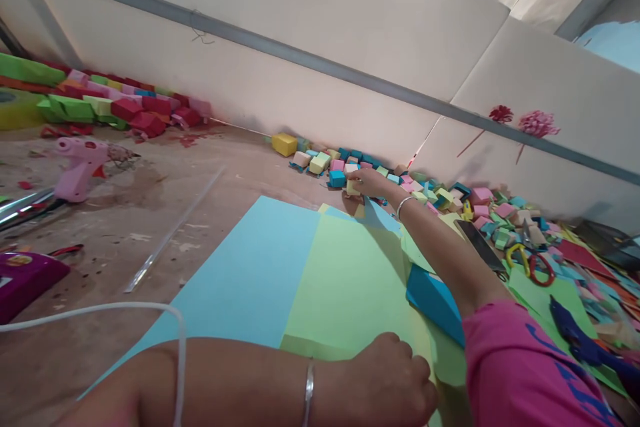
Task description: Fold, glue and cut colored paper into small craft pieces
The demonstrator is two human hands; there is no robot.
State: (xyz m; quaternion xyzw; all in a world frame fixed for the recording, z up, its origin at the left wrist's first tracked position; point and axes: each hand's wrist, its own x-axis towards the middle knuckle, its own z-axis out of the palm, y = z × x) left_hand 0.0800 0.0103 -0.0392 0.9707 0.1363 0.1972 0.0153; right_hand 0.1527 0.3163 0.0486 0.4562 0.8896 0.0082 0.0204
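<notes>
My right hand (364,183) reaches far out over the table and pinches a small pale yellow paper box (353,188) at the edge of a pile of coloured paper boxes (345,163). My left hand (390,377) rests near me on a light green paper sheet (345,287), its fingers curled into a fist; what it holds, if anything, is hidden. A light blue sheet (250,273) lies under the green one. Both wrists carry a silver bangle.
A pink glue gun (80,167) lies at the far left, with a white cord (125,310) crossing near me. Scissors (530,263), a dark phone (483,247), a blue glue gun (580,337) and more boxes (500,213) crowd the right. Red and green boxes (125,110) line the wall.
</notes>
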